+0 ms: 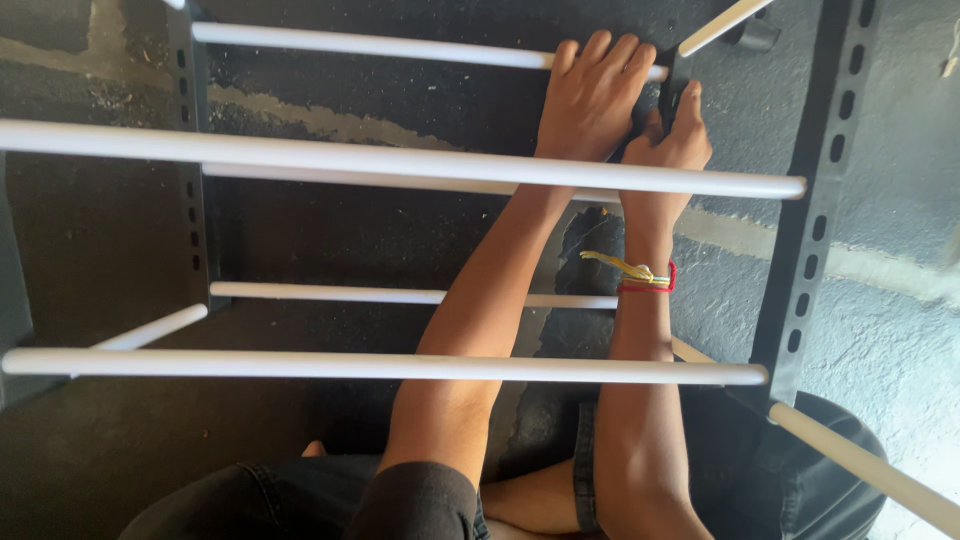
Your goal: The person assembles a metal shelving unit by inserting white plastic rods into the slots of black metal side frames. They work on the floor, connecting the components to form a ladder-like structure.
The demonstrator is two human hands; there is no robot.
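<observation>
Two hands work at the far end of a rack frame: the left hand (592,95) lies fingers-curled over the farthest white rod (370,45), the right hand (675,135) just beside it pinches a small dark connector (668,95), mostly hidden. Six white rods show fully or partly, between two perforated dark uprights (812,200); several run off-frame.

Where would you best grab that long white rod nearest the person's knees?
Grip the white rod on its bare left stretch, from above, fingers wrapped round it. It is thin, round and lies level, and the forearms cross over its right part.
</observation>
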